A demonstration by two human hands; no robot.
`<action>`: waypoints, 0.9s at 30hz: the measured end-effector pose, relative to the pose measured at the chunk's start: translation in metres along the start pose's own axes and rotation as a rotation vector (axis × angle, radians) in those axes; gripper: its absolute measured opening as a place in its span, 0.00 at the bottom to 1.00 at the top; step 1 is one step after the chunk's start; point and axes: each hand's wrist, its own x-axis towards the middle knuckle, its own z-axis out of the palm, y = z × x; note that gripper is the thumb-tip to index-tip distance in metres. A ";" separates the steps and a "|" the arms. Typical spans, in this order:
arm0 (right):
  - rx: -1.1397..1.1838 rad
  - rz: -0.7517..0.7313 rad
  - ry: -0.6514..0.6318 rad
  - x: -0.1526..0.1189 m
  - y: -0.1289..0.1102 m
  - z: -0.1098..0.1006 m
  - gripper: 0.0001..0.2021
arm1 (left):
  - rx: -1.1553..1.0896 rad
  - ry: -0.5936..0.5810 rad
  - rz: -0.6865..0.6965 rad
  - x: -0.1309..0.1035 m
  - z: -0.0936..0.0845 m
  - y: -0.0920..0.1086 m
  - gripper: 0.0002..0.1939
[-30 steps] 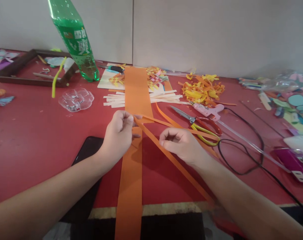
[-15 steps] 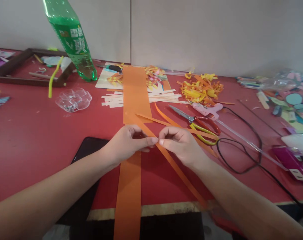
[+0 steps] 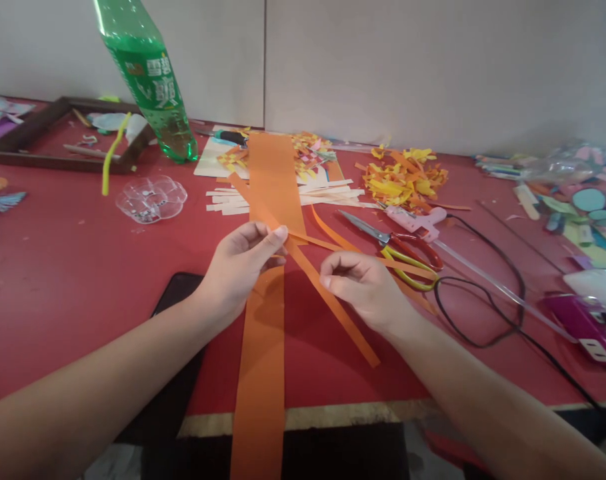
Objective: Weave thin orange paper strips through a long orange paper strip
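My left hand [image 3: 250, 257] is closed, its thumb and forefinger pinching a narrow orange paper strip [image 3: 333, 303]. The strip slants from upper left down to lower right across a wide orange paper band [image 3: 265, 333], which hangs over the table's front edge. My right hand [image 3: 363, 287] has its fingers curled in a pinch beside the lower half of the strip; whether anything is between the fingertips is hidden. Further orange strips [image 3: 333, 230] lie behind the right hand, reaching to the scissors [image 3: 383, 239] with red and yellow handles.
A pink glue gun [image 3: 417, 221] with a black cord lies right of the scissors. White strips [image 3: 333, 193] and a heap of yellow and orange paper scraps [image 3: 405, 177] are behind. At left stand a green bottle [image 3: 153, 87], a clear container [image 3: 151, 199] and a dark phone [image 3: 175, 293].
My left hand has moved up and left with the narrow strip, away from my right hand. The strip's lower end has followed it. The right hand has stayed almost in place.
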 end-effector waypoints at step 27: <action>-0.006 -0.008 -0.002 -0.002 0.000 0.000 0.03 | 0.127 0.064 -0.072 0.000 0.003 0.000 0.13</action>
